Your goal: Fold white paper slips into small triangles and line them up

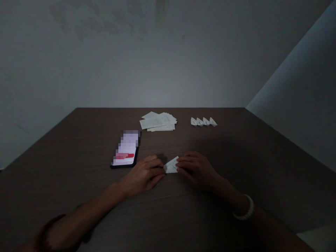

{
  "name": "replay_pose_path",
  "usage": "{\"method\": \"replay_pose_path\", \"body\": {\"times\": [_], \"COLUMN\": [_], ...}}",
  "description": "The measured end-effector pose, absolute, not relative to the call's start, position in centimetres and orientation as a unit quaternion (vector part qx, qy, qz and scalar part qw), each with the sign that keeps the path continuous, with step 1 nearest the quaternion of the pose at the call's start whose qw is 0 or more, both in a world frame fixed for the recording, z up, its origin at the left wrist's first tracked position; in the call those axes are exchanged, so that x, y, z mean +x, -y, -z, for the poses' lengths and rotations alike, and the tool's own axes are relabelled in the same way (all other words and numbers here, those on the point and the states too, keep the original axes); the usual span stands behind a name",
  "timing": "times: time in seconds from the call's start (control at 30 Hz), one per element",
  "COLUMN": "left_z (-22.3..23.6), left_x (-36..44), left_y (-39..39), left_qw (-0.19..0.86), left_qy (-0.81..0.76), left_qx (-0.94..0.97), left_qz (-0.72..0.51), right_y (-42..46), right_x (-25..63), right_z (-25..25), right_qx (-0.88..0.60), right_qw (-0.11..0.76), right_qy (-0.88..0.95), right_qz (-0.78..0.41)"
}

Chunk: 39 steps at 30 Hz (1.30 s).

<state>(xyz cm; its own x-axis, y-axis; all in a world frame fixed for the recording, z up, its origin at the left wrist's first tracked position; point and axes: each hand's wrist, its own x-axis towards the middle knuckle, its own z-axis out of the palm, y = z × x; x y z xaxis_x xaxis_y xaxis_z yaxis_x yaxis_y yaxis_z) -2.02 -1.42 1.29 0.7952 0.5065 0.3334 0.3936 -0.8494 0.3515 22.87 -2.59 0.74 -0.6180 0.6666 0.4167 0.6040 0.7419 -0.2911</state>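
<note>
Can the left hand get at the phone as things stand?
Probably yes: the left hand is close to the phone with nothing visible between them, though its fingers are at the folded paper.

A small piece of folded white paper (171, 166) lies low on the table (157, 220), between the fingertips of the left hand (148, 172) and those of the right hand (197, 169), which touch its two ends. The part that shows is roughly triangular: one slanted edge climbs from the left end to a pointed tip at the upper right, and the lower edge runs nearly straight across. Faint dark printed lines mark its face. Fingers hide its right end, so its full outline cannot be told.
</note>
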Motion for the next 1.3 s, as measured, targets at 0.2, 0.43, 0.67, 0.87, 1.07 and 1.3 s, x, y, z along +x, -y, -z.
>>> {"method": "replay_pose_path", "body": {"times": [0.2,0.43,0.67,0.87,1.07,1.3], "left_z": [-1.6,-1.6,-1.7,-1.4,-1.5,-1.3], "left_x": [-1.8,-1.0,-0.6,-0.4,-0.1,-0.1], "left_y": [1.6,1.6,1.5,1.4,1.5,1.5], "left_qw": [0.143,0.203,0.232,0.219,0.210,0.194], "left_qy": [-0.239,-0.327,-0.387,-0.375,-0.397,-0.405], "left_qx": [0.940,0.900,0.867,0.870,0.862,0.862], "left_qz": [-0.195,-0.205,-0.210,-0.235,-0.235,-0.233], "right_y": [2.6,2.6,2.6,2.5,2.4,2.3], "right_x": [22.2,22.1,22.1,22.2,22.4,22.4], "right_z": [0.1,0.0,-0.1,0.0,0.2,0.2], "right_qx": [-0.386,-0.349,-0.341,-0.326,-0.283,-0.252], "right_qw": [0.269,0.252,0.227,0.231,0.237,0.185], "right_qy": [0.882,0.901,0.911,0.915,0.929,0.950], "right_qz": [-0.035,-0.056,-0.053,-0.047,-0.037,-0.016]}}
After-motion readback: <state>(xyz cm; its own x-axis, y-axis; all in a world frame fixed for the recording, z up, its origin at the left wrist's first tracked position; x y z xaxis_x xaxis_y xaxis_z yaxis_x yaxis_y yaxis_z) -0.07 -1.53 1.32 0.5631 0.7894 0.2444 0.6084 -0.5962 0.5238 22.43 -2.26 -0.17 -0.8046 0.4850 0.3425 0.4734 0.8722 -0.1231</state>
